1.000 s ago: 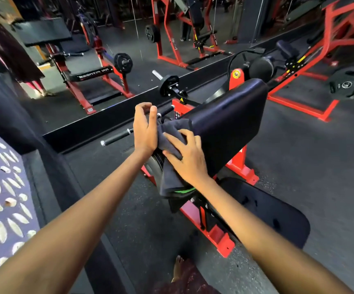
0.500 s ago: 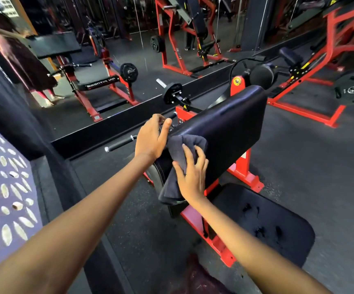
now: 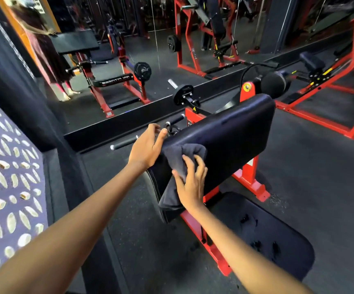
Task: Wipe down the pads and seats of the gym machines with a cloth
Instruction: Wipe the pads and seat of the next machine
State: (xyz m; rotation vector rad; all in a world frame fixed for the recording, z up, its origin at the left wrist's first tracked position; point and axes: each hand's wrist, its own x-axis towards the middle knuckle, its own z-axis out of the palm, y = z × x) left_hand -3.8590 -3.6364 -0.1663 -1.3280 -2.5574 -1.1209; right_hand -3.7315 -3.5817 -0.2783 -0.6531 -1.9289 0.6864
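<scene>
head view: right hand (image 3: 189, 185) fingers pinch a bunched grey cloth (image 3: 178, 166) on the black pad (image 3: 231, 141); left hand (image 3: 147, 145) seemingly loose.

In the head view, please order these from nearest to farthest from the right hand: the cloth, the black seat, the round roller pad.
1. cloth, under the right hand.
2. black seat, lower right.
3. round roller pad, far behind the pad.
</scene>
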